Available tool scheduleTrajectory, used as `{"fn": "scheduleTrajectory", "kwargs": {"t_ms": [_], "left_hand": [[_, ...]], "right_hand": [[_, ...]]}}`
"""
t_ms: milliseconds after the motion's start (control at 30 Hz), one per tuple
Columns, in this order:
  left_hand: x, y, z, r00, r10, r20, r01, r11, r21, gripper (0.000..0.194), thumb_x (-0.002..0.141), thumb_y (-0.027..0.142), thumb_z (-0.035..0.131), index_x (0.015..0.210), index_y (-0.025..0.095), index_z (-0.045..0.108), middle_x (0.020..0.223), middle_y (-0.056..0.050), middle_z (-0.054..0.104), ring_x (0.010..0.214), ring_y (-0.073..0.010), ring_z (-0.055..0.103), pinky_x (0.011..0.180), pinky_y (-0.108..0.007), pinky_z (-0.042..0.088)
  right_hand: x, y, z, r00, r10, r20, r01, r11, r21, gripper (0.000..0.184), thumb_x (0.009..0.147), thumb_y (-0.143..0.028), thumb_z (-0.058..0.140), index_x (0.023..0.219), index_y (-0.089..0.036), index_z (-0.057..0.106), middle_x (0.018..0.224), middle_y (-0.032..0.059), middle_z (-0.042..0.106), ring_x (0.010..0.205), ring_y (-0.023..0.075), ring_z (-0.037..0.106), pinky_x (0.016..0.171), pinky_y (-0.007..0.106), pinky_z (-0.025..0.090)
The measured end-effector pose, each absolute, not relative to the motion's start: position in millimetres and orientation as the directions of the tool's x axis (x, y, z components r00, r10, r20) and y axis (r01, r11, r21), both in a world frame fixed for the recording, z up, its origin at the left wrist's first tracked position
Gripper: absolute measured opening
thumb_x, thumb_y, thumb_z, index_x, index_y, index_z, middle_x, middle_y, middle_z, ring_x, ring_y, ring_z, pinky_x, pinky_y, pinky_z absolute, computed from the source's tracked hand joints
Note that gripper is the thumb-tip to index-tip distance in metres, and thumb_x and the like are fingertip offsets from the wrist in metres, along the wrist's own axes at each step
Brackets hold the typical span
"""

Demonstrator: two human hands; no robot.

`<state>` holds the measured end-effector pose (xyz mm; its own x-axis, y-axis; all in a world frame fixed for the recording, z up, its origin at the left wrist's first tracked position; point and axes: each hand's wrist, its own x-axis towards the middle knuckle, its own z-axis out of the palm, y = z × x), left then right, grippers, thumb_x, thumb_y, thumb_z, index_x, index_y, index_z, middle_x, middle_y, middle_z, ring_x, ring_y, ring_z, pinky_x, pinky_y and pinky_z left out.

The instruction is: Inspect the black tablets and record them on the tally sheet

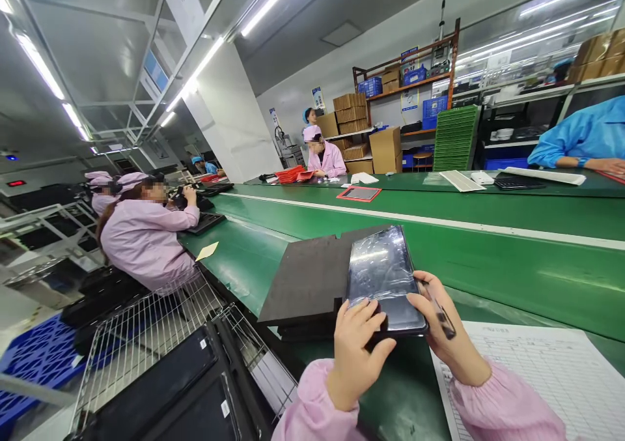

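A black tablet with a glossy film on its screen lies tilted on a dark foam pad at the near edge of the green bench. My left hand grips the tablet's near left corner, fingers curled over the screen. My right hand holds the near right edge and also has a dark pen tucked between its fingers. Both sleeves are pink.
A printed sheet lies on the bench at my right. Wire racks with black trays stand at lower left. Workers in pink sit to the left and far across; a blue-sleeved arm rests at right. Another tablet lies farther along.
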<state>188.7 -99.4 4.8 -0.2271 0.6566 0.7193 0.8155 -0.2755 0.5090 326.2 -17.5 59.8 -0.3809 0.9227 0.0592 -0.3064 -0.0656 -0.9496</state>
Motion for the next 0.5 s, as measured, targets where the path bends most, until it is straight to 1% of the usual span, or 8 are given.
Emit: {"fn": "scheduleTrajectory", "kwargs": {"t_ms": [100,167,200,267,333,367,433,500], "left_hand": [[173.4,-103.2,7.3,-0.554,0.743,0.376,0.459,-0.105,0.882,0.042,0.07,0.044,0.061,0.105,0.022,0.063,0.118,-0.014,0.06,0.111,-0.0305,0.054,0.095,-0.05,0.041],[165.8,-103.0,12.1,-0.667,0.738,0.104,0.145,-0.008,0.989,0.063,0.067,0.046,0.063,0.122,0.017,0.05,0.126,-0.017,0.053,0.116,-0.0297,0.05,0.097,-0.047,0.041],[164.9,-102.5,14.9,-0.667,0.745,0.032,0.031,-0.015,0.999,0.071,0.066,0.045,0.065,0.128,0.017,0.043,0.13,-0.017,0.05,0.12,-0.0281,0.047,0.101,-0.044,0.038],[168.8,-101.6,20.8,-0.641,0.768,0.016,-0.112,-0.115,0.987,0.074,0.066,0.043,0.068,0.13,0.019,0.038,0.137,-0.014,0.042,0.127,-0.0243,0.039,0.107,-0.039,0.031],[177.7,-100.9,26.1,-0.637,0.77,0.029,-0.223,-0.22,0.95,0.065,0.066,0.042,0.07,0.122,0.02,0.045,0.136,-0.011,0.044,0.128,-0.0234,0.037,0.108,-0.036,0.029],[182.5,-100.6,28.2,-0.636,0.772,0.015,-0.283,-0.251,0.926,0.059,0.066,0.042,0.071,0.115,0.019,0.049,0.131,-0.011,0.05,0.126,-0.0239,0.041,0.106,-0.035,0.032],[190.1,-99.8,31.2,-0.624,0.781,-0.039,-0.402,-0.277,0.873,0.049,0.063,0.041,0.073,0.102,0.017,0.055,0.113,-0.009,0.061,0.115,-0.0247,0.051,0.099,-0.035,0.04],[193.6,-98.1,32.8,-0.626,0.774,-0.094,-0.482,-0.29,0.827,0.043,0.059,0.04,0.076,0.091,0.016,0.058,0.095,-0.005,0.066,0.1,-0.0225,0.06,0.089,-0.032,0.046]], "right_hand": [[335.8,-28.1,60.9,-0.389,0.918,0.071,-0.273,-0.041,-0.961,0.043,0.069,-0.04,0.065,0.1,-0.023,0.042,0.082,0.001,0.056,0.067,0.0178,0.054,0.049,0.023,0.04],[339.5,-38.6,59.4,-0.373,0.919,0.13,-0.213,0.051,-0.976,0.036,0.071,-0.035,0.064,0.098,-0.024,0.043,0.073,-0.0018,0.053,0.06,0.0155,0.051,0.051,0.023,0.04],[340.2,-44.3,58.0,-0.359,0.917,0.173,-0.187,0.111,-0.976,0.034,0.07,-0.033,0.064,0.097,-0.024,0.044,0.07,-0.003,0.052,0.058,0.0147,0.049,0.052,0.023,0.041],[340.3,-54.5,54.1,-0.347,0.897,0.273,-0.168,0.227,-0.959,0.03,0.072,-0.029,0.064,0.095,-0.025,0.045,0.076,-0.0018,0.056,0.059,0.0137,0.05,0.056,0.023,0.042],[340.4,-60.8,50.6,-0.391,0.839,0.378,-0.22,0.314,-0.924,0.026,0.077,-0.026,0.064,0.094,-0.027,0.045,0.101,0.0024,0.06,0.064,0.0126,0.053,0.06,0.023,0.044],[340.9,-62.4,49.6,-0.432,0.801,0.415,-0.264,0.328,-0.907,0.024,0.08,-0.026,0.064,0.095,-0.027,0.045,0.116,0.0043,0.057,0.069,0.0128,0.056,0.063,0.023,0.046],[342.7,-63.8,49.9,-0.53,0.735,0.423,-0.344,0.269,-0.899,0.029,0.083,-0.035,0.065,0.1,-0.028,0.044,0.132,0.0073,0.046,0.082,0.0159,0.059,0.066,0.025,0.048],[345.0,-65.2,53.0,-0.624,0.696,0.355,-0.381,0.126,-0.916,0.041,0.08,-0.05,0.066,0.107,-0.029,0.042,0.135,0.0097,0.042,0.096,0.0214,0.058,0.069,0.028,0.051]]}}
